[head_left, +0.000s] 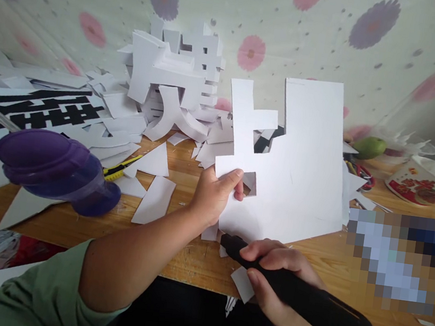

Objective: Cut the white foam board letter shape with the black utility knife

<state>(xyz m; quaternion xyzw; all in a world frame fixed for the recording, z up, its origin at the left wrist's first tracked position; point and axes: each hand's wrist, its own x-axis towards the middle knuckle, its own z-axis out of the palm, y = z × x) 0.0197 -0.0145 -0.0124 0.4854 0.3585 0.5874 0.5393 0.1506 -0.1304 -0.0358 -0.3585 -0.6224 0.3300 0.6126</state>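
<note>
My left hand (216, 192) grips the left edge of a white foam board (307, 164), thumb in front and fingertips showing through a square cut-out. The board stands tilted upright over the table, with stepped notches cut along its left side. In my right hand (287, 271) is a black corded cutting tool (326, 311), shaped like a thick pen. Its tip points left, just below the board's lower edge; whether it touches the board I cannot tell. Small white offcuts (244, 284) lie under and beside the hands.
Cut white foam shapes (165, 70) are piled at the back. A purple cup (52, 168) with a straw stands left, near a yellow utility knife (123, 167) and a black-patterned sheet (40, 107). To the right are a paper bowl (419, 181), a green fruit (369, 148) and a pixelated patch on the wooden table (319, 272).
</note>
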